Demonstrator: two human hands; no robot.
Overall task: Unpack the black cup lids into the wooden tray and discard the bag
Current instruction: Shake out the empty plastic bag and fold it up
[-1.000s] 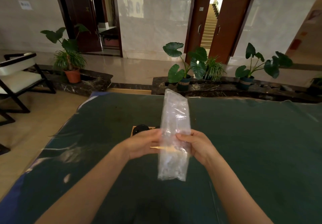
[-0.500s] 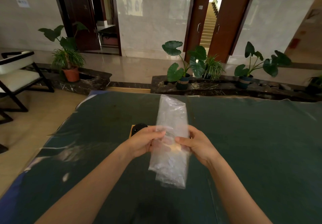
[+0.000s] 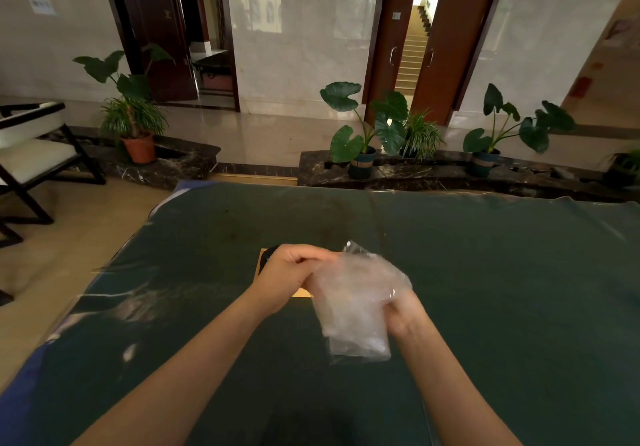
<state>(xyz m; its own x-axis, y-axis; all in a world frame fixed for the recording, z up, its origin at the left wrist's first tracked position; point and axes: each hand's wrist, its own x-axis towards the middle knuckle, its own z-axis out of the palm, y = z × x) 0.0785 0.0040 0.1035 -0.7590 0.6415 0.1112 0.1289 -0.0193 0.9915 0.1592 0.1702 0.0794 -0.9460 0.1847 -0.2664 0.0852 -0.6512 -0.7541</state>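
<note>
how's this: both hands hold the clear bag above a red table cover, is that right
Not quite: the head view shows the table cover is dark green, not red. The left hand and right hand do both hold the clear bag above it.

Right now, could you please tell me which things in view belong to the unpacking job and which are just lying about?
Job: clear plastic bag, gripped by left hand and right hand; light wooden tray and round black cup lid, mostly hidden behind the left hand.
Not the job: plant in terracotta pot; black-framed white chair; dark green table cover.
</note>
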